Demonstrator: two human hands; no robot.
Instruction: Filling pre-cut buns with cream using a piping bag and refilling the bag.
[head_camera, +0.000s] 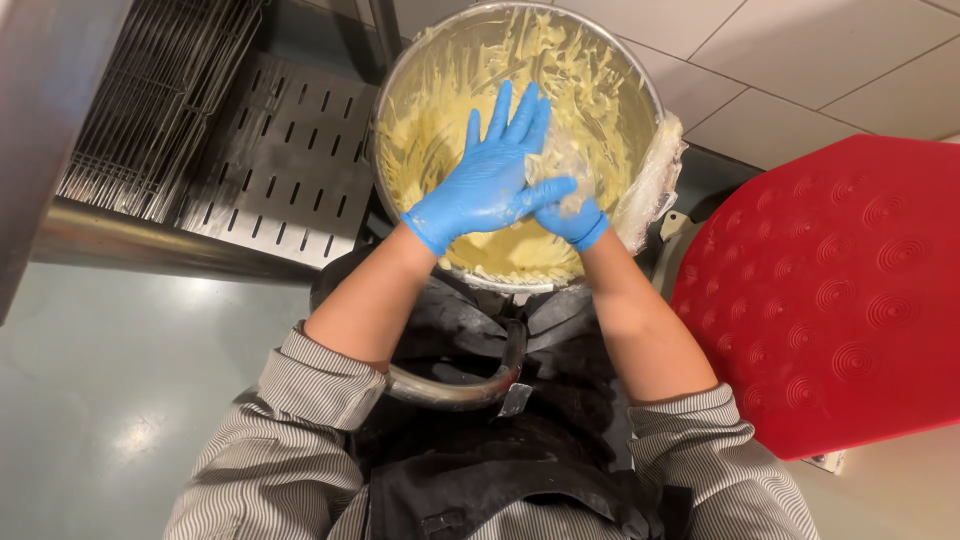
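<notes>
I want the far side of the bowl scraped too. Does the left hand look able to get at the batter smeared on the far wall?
Probably yes: the left hand is already inside the bowl, fingers spread toward the far-wall batter, with nothing between them.

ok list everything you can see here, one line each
mixing bowl: one, silver metal, top centre, tilted toward the person
batter: pale yellow, smeared over the bowl's inside wall
plastic film: one clump, clear, on the bowl's right rim
red mat: one, red with ringed bumps, right side
wire racks: a stack, grey metal, top left
perforated tray: one, grey metal, left of the bowl
curved metal handle: one, silver, below the bowl
floor: grey-green, lower left
apron: one, dark, bottom centre
sleeves: two, grey striped, rolled up
left hand: blue glove, fingers spread inside the bowl
right hand: blue glove, partly hidden under the left
</notes>
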